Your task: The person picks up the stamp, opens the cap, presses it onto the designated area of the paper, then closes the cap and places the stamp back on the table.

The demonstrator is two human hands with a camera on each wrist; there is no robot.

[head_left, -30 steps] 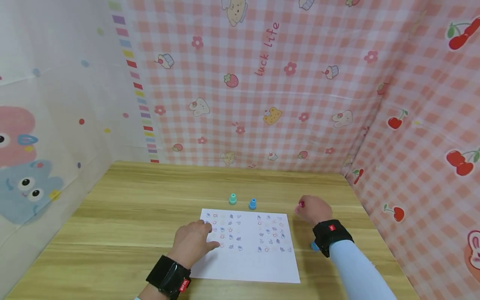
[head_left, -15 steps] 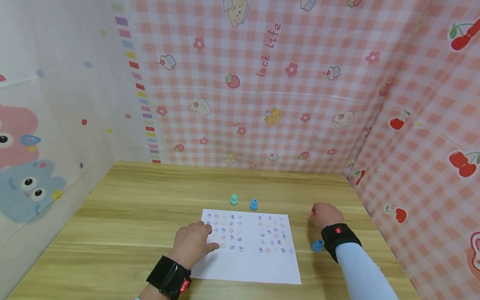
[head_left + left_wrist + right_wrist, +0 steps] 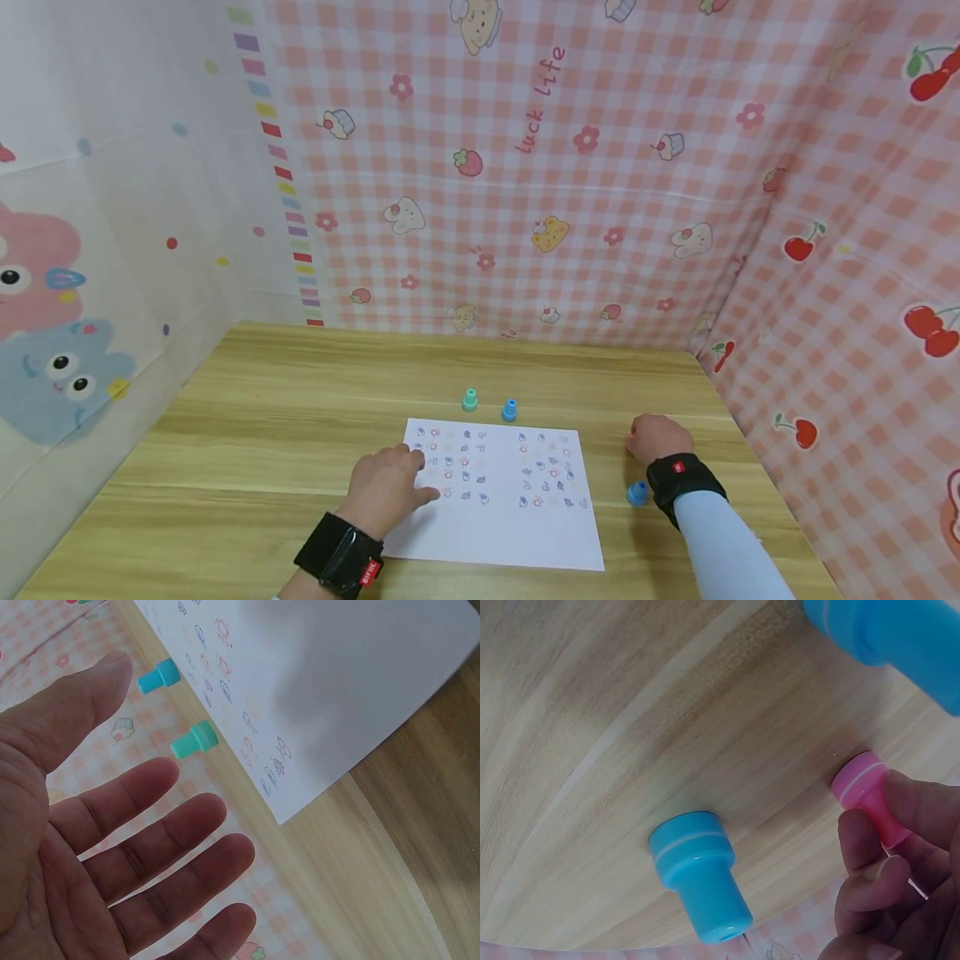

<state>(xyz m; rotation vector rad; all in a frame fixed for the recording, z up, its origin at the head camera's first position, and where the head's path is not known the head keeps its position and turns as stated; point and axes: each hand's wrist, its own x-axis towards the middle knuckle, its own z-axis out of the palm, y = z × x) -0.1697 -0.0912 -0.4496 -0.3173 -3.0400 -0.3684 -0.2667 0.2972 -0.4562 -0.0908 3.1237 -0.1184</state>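
Right hand [image 3: 660,439] pinches the pink stamp [image 3: 859,780], near upright, base towards the table [image 3: 262,450], blue stamp [image 3: 699,874] near; left hand [image 3: 386,483] spread, farther off!

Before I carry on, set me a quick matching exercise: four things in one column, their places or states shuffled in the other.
1. Green stamp
2. Pink stamp
3. Left hand
4. Paper

A. At the left side of the white sheet, holding nothing
B. Flat on the table, bearing rows of small printed marks
C. Upright, just beyond the sheet's far edge
D. Pinched by the right hand

Pairs: 1-C, 2-D, 3-A, 4-B
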